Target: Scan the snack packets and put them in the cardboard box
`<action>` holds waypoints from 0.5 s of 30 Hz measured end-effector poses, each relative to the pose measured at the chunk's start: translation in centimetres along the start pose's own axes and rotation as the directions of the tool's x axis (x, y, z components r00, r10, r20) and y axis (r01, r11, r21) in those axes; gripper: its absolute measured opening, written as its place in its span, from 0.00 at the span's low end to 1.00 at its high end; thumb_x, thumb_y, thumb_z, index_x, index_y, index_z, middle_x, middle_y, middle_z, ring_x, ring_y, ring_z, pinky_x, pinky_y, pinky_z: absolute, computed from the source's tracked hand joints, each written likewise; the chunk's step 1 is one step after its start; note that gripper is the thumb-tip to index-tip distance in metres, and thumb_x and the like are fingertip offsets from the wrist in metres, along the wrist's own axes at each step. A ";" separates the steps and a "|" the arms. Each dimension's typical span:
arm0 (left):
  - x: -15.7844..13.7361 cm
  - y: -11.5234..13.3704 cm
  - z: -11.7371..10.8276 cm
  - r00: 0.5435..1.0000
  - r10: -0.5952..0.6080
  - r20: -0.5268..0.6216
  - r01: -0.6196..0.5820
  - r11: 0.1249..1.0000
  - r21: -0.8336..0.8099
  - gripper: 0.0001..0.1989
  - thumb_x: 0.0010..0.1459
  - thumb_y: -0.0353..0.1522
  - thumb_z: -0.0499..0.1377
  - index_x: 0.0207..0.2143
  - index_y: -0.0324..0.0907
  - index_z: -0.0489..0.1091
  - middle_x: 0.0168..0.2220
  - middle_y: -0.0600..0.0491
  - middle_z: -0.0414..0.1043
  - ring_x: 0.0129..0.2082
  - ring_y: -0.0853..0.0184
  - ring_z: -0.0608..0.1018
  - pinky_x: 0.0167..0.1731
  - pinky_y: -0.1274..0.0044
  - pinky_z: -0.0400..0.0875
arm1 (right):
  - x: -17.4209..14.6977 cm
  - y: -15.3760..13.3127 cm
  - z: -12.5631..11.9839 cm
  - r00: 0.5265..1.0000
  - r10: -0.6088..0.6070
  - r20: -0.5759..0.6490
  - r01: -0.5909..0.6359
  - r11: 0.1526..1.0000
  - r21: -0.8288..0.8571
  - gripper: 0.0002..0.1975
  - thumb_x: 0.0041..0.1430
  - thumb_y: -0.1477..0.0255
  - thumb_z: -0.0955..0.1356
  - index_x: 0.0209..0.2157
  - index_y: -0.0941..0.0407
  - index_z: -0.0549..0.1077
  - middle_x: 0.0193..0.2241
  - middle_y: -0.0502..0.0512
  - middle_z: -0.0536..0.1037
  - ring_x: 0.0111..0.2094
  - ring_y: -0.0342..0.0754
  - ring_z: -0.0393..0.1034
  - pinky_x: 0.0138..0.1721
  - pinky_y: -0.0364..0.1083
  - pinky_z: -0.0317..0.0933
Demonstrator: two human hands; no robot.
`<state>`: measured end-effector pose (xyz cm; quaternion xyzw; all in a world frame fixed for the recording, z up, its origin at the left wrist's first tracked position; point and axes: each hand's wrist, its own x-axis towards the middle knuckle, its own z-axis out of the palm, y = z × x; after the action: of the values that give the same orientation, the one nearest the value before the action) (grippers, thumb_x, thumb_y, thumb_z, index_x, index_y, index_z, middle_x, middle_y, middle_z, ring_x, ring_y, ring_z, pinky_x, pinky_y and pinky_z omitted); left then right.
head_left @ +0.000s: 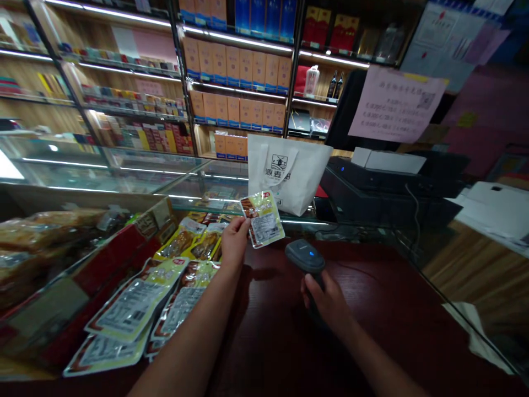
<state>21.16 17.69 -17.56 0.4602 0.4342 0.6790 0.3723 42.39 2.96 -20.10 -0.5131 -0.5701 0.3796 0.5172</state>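
My left hand pinches the left edge of a flat snack packet, which is held up above the dark red counter with its printed label facing me. My right hand is wrapped round the handle of a dark barcode scanner. A blue light glows on top of the scanner, and its head points toward the packet without touching it. Left of my left forearm lie several similar packets in overlapping piles. Yellow packets rest just beyond them.
A white paper bag stands behind the held packet. On the left is a red cardboard box with wrapped goods. A black machine and a pink paper sign are at the right. Stocked shelves line the back.
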 end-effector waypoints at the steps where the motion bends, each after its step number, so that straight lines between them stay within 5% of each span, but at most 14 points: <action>1: -0.1 -0.2 0.0 1.000 -0.003 -0.001 0.003 1.000 0.019 0.15 0.48 0.43 0.64 0.31 0.40 0.77 0.28 0.55 0.75 0.29 0.67 0.74 0.29 0.79 0.67 | -0.2 0.0 -0.2 1.000 -0.005 0.010 0.005 1.000 -0.003 0.23 0.61 0.47 0.66 0.30 0.54 0.70 0.16 0.45 0.70 0.16 0.43 0.65 0.20 0.41 0.57; 15: -1.2 -1.1 1.1 0.998 -0.053 0.022 0.051 0.997 0.056 0.17 0.48 0.44 0.66 0.33 0.40 0.77 0.28 0.54 0.75 0.27 0.67 0.74 0.27 0.78 0.67 | -0.7 -0.5 -1.2 0.999 -0.025 -0.030 0.021 0.991 -0.132 0.14 0.61 0.57 0.69 0.36 0.53 0.73 0.18 0.47 0.74 0.19 0.48 0.68 0.25 0.46 0.60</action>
<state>22.66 17.24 -18.78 0.4671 0.4603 0.6512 0.3820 43.43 2.05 -19.57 -0.5454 -0.5916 0.3271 0.4955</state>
